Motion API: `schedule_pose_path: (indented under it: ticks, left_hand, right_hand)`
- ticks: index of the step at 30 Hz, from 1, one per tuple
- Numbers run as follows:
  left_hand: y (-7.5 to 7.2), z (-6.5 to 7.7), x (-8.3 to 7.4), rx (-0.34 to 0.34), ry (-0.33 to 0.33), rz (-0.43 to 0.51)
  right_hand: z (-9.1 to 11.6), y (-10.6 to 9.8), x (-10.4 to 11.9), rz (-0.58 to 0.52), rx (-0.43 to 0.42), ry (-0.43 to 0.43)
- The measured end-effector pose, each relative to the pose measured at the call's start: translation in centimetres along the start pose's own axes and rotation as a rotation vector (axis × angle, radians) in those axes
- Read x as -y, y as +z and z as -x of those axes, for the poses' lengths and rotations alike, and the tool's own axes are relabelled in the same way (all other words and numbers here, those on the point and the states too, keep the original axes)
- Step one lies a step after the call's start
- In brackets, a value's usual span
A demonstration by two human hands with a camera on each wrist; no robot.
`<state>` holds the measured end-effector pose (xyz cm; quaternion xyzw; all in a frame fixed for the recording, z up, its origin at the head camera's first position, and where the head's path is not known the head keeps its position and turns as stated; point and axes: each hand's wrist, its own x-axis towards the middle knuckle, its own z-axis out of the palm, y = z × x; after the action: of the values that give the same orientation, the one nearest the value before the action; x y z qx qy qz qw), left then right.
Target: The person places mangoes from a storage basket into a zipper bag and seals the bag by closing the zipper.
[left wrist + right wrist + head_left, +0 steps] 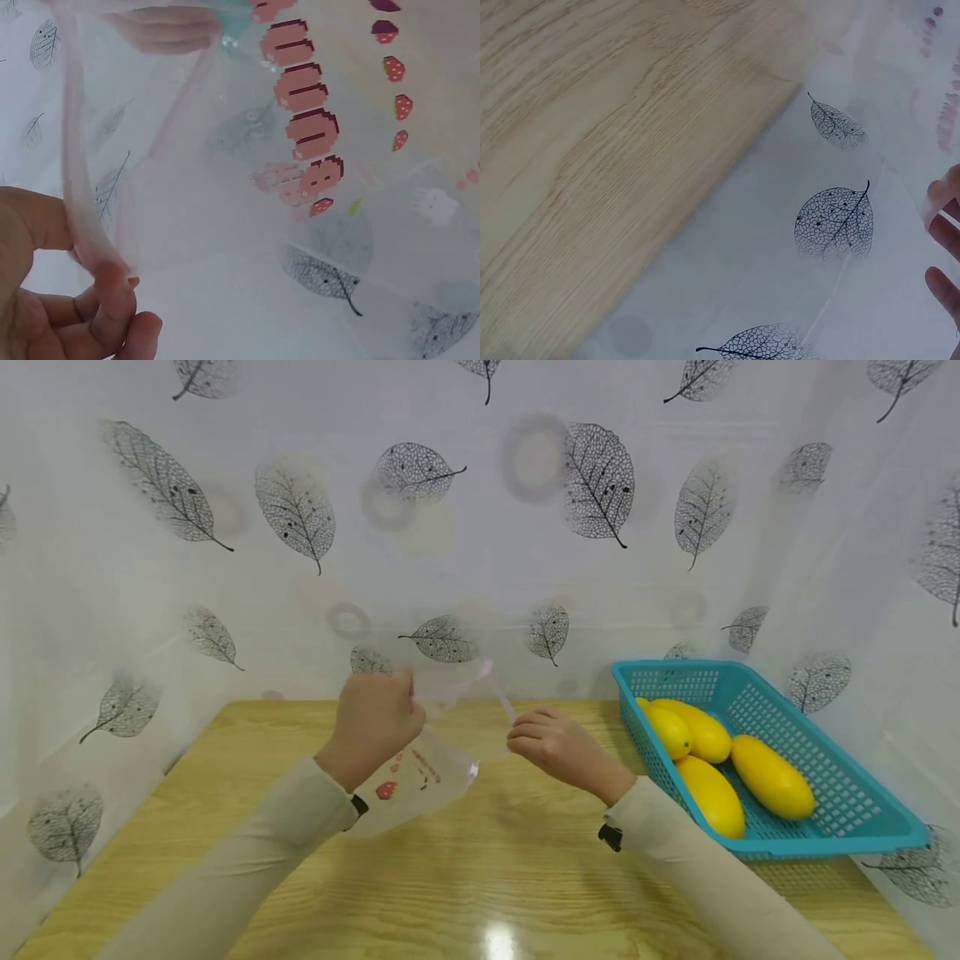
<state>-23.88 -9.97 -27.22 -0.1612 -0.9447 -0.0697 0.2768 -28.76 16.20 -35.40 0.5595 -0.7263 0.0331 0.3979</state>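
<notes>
A clear plastic bag (442,781) with pink edging and printed strawberries hangs over the table between both hands. My left hand (377,720) pinches one side of its rim; in the left wrist view the thumb and fingers (112,300) close on the pink edge. Across from it, my right hand (561,750) holds the opposite side of the rim, so the mouth is spread apart. Only some right fingertips (939,196) show in the right wrist view, at its right edge. Nothing can be seen inside the bag.
At the right stands a blue-green plastic basket (840,847) with several yellow fruits (772,777), mostly long, one like a lemon. A pale wooden table (465,902) lies below the hands. Behind it hangs a white curtain (480,543) with dark leaf prints.
</notes>
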Motion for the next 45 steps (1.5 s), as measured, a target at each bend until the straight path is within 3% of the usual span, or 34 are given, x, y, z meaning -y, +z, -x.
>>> schedule_pose_path:
  ticks: [6, 13, 18, 21, 32, 45]
  left_hand:
    - [-0.5, 0.2, 0.3, -0.03, -0.017, 0.023]
    - [0.3, 0.6, -0.2, 0.009, 0.023, 0.073]
    - [0.4, 0.6, -0.8, 0.069, 0.002, 0.118]
    - [0.7, 0.6, -1.1, 0.085, 0.01, 0.092]
    - [2.3, 1.2, -1.5, -0.113, 0.198, -0.046]
    - [3.5, 1.4, -1.8, -0.09, 0.22, -0.083]
  right_hand:
    - [0.3, 0.1, -0.2, -0.021, 0.006, 0.0]
    - [-0.2, 0.3, 0.2, -0.013, -0.021, -0.024]
    - [-0.3, 0.4, 0.3, -0.003, -0.024, -0.03]
    - [-0.3, 0.5, 0.3, -0.003, -0.025, -0.034]
    - [-0.5, 0.5, 0.3, 0.001, -0.013, -0.031]
    - [-0.9, 0.7, 0.5, -0.002, -0.019, -0.027]
